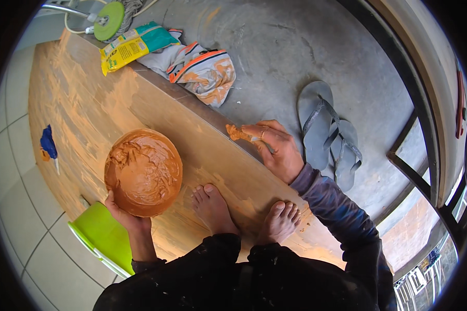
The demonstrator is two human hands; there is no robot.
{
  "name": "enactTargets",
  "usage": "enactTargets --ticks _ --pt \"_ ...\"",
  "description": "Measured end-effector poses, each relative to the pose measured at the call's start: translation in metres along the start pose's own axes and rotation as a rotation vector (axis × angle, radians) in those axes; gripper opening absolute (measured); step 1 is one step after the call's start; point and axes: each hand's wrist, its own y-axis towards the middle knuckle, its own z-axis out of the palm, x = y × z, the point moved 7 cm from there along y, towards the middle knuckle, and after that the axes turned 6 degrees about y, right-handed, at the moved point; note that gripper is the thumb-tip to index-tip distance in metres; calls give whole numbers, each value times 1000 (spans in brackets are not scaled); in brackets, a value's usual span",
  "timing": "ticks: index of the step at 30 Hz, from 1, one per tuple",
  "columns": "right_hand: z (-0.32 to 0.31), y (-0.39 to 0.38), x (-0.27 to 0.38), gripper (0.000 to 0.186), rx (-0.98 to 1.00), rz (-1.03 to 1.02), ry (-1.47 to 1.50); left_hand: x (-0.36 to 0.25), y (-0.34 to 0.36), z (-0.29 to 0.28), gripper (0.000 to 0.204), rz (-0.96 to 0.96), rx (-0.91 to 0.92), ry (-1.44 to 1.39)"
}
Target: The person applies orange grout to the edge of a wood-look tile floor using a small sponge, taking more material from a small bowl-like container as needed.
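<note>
My left hand [127, 215] grips the rim and side of a round bowl [177, 173], its fingers mostly hidden beneath. Wet orange-brown putty [145, 166] fills the bowl, with a stirred, ridged surface. My right hand [280, 147] is closed around a small putty-coated tool [237, 133], with a thick lump of the same putty at its end. Most of the tool is hidden by the fingers, so its exact kind does not show. This hand is over the edge of the wooden board [202, 140], to the right of the bowl.
My bare feet [213, 207] stand on the putty-streaked board. Grey flip-flops [316, 119] lie on the concrete floor at right. A stained cloth [213, 72], a yellow-and-teal packet [137, 46], a blue scraper [48, 141] and a lime-green container [101, 236] are around.
</note>
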Motion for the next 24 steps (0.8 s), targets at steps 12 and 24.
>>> enactTargets --ticks 12,24 --pt "-15 -38 -6 40 136 -103 -9 1 -6 0 58 -1 -30 1" --pt "-43 -60 -4 39 171 318 185 1 -8 11 57 -3 50 -7"
